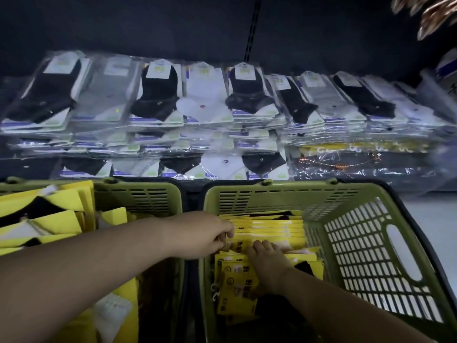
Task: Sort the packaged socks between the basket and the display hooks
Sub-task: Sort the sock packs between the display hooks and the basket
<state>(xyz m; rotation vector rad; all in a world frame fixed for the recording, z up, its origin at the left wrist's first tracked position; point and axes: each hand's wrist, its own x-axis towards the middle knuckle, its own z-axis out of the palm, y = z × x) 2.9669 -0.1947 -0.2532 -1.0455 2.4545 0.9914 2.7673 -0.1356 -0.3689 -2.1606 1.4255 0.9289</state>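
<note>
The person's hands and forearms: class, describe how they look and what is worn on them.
The left hand and the right hand are bare: no gloves. The left forearm and right forearm are uncovered as far as the frame shows, with no sleeve, watch or bracelet visible. Rings cannot be told.

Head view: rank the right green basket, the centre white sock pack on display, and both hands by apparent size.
1. Right green basket.
2. White sock pack, left hand, right hand: look alike; the pack is farther away, so unranked.
</note>
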